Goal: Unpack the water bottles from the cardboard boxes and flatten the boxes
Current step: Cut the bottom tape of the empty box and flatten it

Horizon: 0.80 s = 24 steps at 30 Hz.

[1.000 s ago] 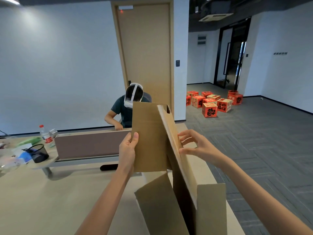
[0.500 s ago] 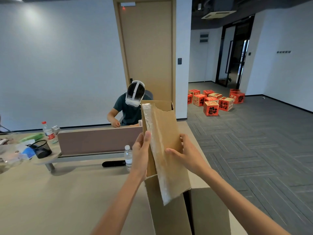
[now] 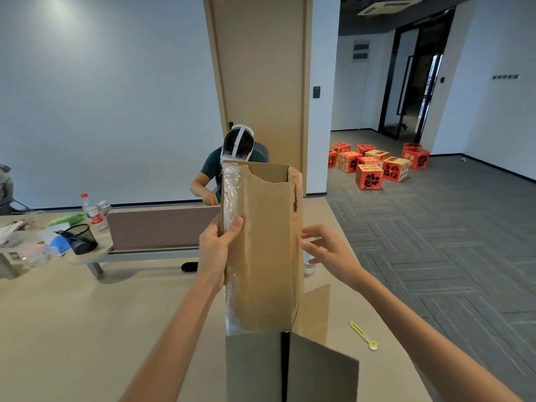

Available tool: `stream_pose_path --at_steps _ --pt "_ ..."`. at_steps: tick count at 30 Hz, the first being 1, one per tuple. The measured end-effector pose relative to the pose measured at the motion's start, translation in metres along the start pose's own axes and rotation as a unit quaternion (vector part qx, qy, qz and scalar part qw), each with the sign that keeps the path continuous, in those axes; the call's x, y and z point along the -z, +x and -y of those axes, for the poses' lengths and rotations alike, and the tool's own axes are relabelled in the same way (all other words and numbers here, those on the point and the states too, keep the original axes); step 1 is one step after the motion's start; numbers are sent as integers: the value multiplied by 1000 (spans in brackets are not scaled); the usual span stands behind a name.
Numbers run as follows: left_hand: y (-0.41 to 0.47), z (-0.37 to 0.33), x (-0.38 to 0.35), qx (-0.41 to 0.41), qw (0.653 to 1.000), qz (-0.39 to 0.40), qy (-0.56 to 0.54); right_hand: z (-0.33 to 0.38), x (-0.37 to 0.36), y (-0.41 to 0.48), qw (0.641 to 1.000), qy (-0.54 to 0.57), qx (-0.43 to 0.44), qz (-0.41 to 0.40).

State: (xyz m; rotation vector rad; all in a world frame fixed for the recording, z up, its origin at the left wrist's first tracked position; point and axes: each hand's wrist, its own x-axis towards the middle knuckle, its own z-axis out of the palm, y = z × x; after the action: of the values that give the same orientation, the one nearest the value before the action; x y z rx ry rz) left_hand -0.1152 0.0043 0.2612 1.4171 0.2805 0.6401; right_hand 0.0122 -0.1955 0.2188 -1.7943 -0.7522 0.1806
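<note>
Cardboard box (image 3: 261, 242) hides most of 1 bottle (image 3: 309, 267); left grip (image 3: 216, 248) pinches its edge, right grip (image 3: 330, 250) spread apart beside it.

An upright cardboard box (image 3: 261, 242) blocks the middle; open counter (image 3: 72, 329) stretches to its left, a yellow cutter (image 3: 363, 334) lies right.

Brown cardboard box (image 3: 266, 250); red-and-black printed boxes (image 3: 374, 166); yellow cutter (image 3: 362, 335); grey herringbone carpet (image 3: 435, 242).
</note>
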Motion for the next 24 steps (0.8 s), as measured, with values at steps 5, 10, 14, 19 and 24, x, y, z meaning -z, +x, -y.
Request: stream_pose_path --at_steps 5,10,14,19,24 --pt "5 -14 15 -5 999 31 -29 -16 3 7 998 5 -43 -49" --pt "9 -24 32 -12 998 51 -35 -28 12 8 992 43 -84 -83" --pt "11 -26 40 -3 997 70 -28 -34 22 7 982 113 -140 -60" --pt "7 -24 41 8 995 96 -36 -56 38 -3 968 183 -174 -1" --pt "5 -22 42 28 992 108 -53 -69 44 -14 951 242 -172 87"
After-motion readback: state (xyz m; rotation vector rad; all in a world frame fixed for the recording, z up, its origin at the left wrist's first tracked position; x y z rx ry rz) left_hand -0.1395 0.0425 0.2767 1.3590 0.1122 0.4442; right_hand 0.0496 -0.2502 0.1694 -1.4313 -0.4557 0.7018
